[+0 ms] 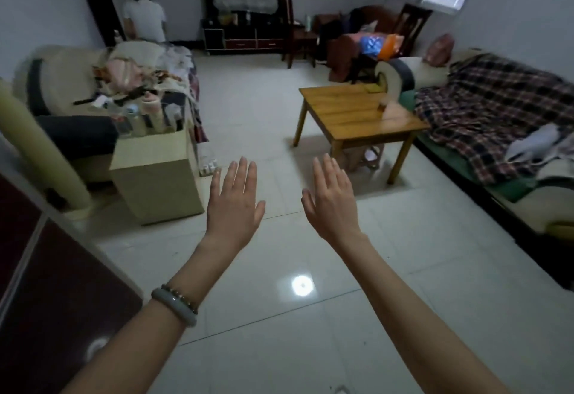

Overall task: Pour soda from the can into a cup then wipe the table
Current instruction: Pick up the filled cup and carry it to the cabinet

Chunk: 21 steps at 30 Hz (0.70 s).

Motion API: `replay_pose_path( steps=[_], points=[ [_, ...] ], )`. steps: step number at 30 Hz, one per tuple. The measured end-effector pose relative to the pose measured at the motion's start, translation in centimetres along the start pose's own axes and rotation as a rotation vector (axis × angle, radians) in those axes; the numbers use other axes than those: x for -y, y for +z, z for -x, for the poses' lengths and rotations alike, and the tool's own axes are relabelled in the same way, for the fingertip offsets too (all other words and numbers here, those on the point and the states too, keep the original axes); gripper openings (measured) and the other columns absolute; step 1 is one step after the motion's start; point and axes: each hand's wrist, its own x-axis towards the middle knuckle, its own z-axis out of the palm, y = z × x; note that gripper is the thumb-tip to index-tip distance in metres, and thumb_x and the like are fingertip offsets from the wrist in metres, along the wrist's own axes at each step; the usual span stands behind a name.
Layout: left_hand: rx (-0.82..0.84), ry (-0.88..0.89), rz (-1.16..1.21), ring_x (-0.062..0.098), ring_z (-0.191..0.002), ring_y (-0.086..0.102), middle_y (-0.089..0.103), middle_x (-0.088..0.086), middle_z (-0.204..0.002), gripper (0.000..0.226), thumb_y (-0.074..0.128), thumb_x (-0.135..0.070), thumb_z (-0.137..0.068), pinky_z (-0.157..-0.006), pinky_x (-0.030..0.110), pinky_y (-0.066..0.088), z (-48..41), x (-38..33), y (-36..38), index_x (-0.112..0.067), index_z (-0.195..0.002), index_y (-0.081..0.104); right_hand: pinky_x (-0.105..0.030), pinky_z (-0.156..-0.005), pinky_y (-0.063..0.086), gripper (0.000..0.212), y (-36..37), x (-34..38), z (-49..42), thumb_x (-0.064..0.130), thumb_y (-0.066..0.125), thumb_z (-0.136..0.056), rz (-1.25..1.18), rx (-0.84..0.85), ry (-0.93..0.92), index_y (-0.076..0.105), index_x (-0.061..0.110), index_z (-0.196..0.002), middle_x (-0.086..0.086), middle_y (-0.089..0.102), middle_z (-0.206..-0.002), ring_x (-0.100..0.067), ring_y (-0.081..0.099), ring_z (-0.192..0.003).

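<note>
I hold both arms out in front of me over the tiled floor, well short of the table. My left hand (233, 204) has straight, spread fingers and holds nothing; a bangle and a bead bracelet sit on its wrist. My right hand (332, 201) is likewise flat and empty. The low wooden table (348, 114) stands ahead to the right, beside the sofa. A small blurred object (383, 104), perhaps a cup or can, stands near the table's right edge. A yellow-green flat thing (374, 88) lies at its far corner.
A sofa with a plaid blanket (497, 107) runs along the right wall. A cluttered armchair (102, 82) and a beige side cabinet (155, 173) stand left. A dark cabinet (46, 300) is at my near left. A person (144, 19) bends over at the back.
</note>
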Motion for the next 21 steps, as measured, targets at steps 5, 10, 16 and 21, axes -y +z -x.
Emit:
replay_pose_path(
  steps=[5, 10, 16, 21],
  points=[
    [-0.039, 0.083, 0.026, 0.025, -0.147, 0.009, 0.011, 0.011, -0.159, 0.075, 0.034, -0.046, -0.096, -0.116, 0.045, -0.007, -5.3, -10.2, 1.7, -0.007, -0.151, 0.001, -0.041, -0.119, 0.009, 0.064, -1.4, -10.9, -0.5, 0.032, 0.040, -0.096, 0.072, -0.021, 0.053, 0.015, 0.005, -0.149, -0.017, 0.014, -0.156, -0.028, 0.010, -0.145],
    [-0.036, 0.152, 0.070, 0.026, -0.147, 0.012, 0.014, 0.012, -0.158, 0.075, 0.037, -0.045, -0.095, -0.116, 0.044, -0.006, -10.1, -20.2, 3.4, -0.007, -0.151, 0.005, -0.044, -0.118, 0.015, 0.064, -3.2, -21.8, -1.3, 0.029, 0.046, -0.094, 0.117, -0.050, 0.113, 0.020, 0.004, -0.147, -0.020, 0.021, -0.153, -0.031, 0.018, -0.144],
    [-0.026, 0.203, 0.117, 0.024, -0.147, 0.008, 0.011, 0.011, -0.159, 0.074, 0.033, -0.047, -0.096, -0.117, 0.045, -0.003, -14.6, -29.6, 5.3, -0.008, -0.151, 0.002, -0.043, -0.116, 0.014, 0.065, -4.0, -32.0, -2.0, 0.027, 0.050, -0.091, 0.150, -0.049, 0.188, 0.025, 0.001, -0.145, -0.022, 0.028, -0.150, -0.033, 0.024, -0.141],
    [-0.006, 0.260, 0.156, 0.023, -0.147, 0.008, 0.011, 0.010, -0.159, 0.074, 0.035, -0.047, -0.096, -0.117, 0.045, -0.003, -18.3, -35.0, 6.7, -0.009, -0.151, 0.003, -0.039, -0.116, 0.007, 0.065, -3.5, -38.0, -2.7, 0.031, 0.045, -0.093, 0.160, -0.054, 0.247, 0.021, 0.004, -0.146, -0.020, 0.022, -0.153, -0.030, 0.017, -0.144]
  ],
)
